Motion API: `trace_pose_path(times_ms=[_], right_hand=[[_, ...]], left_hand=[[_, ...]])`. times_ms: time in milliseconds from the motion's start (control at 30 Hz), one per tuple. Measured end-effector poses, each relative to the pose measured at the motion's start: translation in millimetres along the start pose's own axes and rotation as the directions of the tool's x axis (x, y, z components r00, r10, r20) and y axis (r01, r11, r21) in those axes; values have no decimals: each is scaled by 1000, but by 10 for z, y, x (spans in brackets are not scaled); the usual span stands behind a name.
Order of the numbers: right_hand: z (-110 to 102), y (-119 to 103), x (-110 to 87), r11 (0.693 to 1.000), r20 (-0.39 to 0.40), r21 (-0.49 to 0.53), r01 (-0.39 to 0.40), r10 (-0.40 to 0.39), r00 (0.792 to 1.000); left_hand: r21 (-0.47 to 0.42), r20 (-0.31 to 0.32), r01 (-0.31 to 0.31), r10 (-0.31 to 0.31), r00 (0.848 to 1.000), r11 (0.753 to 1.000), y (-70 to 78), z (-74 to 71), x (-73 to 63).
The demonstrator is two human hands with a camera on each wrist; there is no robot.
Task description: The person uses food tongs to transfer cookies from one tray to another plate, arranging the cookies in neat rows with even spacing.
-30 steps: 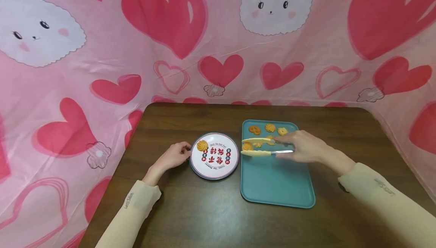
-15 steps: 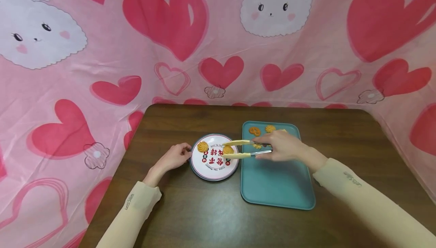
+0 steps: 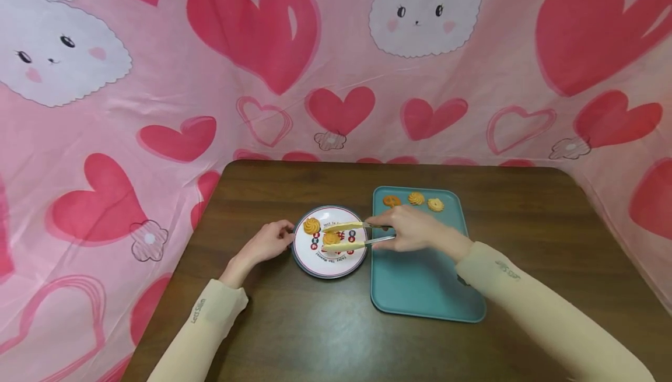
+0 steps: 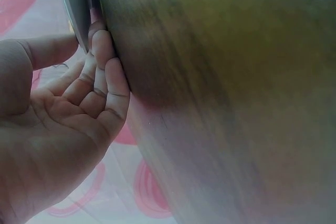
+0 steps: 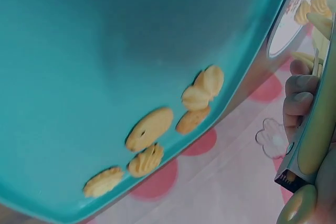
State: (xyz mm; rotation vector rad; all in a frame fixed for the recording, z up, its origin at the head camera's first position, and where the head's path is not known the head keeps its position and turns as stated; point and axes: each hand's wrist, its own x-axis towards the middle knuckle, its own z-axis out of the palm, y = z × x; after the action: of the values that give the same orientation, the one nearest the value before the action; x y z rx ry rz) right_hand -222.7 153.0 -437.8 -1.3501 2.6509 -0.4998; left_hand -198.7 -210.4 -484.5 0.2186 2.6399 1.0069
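Observation:
My left hand point(image 3: 265, 246) is at the left rim of a round white plate point(image 3: 307, 253) with red lettering. In the left wrist view, its thumb lies on the plate's rim point(image 4: 73, 9) and the fingers are curled beneath. My right hand point(image 3: 417, 228) grips a pair of tongs point(image 3: 343, 246) with pale yellow tips and metal arms. Between the tips is a swirled cookie point(image 3: 331, 237), over the middle of the plate; whether it touches the plate I cannot tell. Another swirled cookie point(image 3: 312, 225) lies at the plate's upper left.
Right of the plate is a teal rectangular tray point(image 3: 427, 288). Along its far end lie several cookies, among them a pretzel-shaped one point(image 3: 391, 200), a swirled one point(image 3: 416, 198) and a round one point(image 3: 435, 204). Pink heart-patterned cloth point(image 3: 336, 67) hangs behind the brown table point(image 3: 294, 329).
My right hand has moved left from the tray to the plate, carrying a swirled cookie in the tongs. The left hand has stayed at the plate's rim.

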Motion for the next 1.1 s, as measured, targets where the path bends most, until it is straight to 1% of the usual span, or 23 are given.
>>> trace_pose_path(times_ms=[200,433,633,833,1100], right_hand=[[77,-59,123,1000,21,-13,-23,23,1000],[161,-90,236,1000,31,-25,7,-6,1000],[212,-129,319,1000,37,-18,12,-11,999],[274,-155,379,998,39,-56,16,-13,999],[335,-165,414,999,32,-40,-4,5,999]], left_hand=[[-15,6,2,-2,1000,1000,1,-12,-5],[0,-2,-17,17,1000,1000,-15,5,2],[7,-3,-29,29,1000,1000,-15,6,0],[9,0,-35,35,999,999,-12,4,6],[2,-2,-23,23,1000,1000,-8,5,4]])
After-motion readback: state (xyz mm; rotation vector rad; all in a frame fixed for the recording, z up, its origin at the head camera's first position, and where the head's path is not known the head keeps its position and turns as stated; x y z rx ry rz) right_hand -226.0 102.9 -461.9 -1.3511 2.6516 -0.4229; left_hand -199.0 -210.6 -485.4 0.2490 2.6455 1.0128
